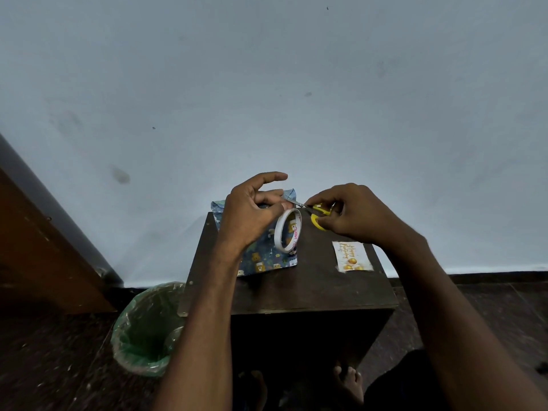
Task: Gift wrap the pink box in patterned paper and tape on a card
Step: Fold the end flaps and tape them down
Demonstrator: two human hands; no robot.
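A: Where is the box?
B: The box wrapped in patterned paper (264, 256) lies on the dark wooden stand (311, 289), at its far left corner, the paper blue with small yellow bears. Its far end sticks up past the stand's back edge.

A: And the hands?
B: The left hand (252, 215) hovers above the box, thumb and a finger pinching the tape roll (288, 230), which hangs tilted on its edge; the index finger is stretched out free. The right hand (353, 213) has its fingers curled round the yellow-handled scissors (318, 216), whose blades point left toward the left fingertips. Whether the blades are touching a strip of tape cannot be told.

A: The card?
B: The card (352, 257), pale with yellow balloons and gold writing, lies flat near the stand's right edge, well apart from the box.

A: Anything else?
B: A bin lined with a green bag (148, 327) stands on the floor just beside the stand's left side; bare feet (350, 381) show below its near edge
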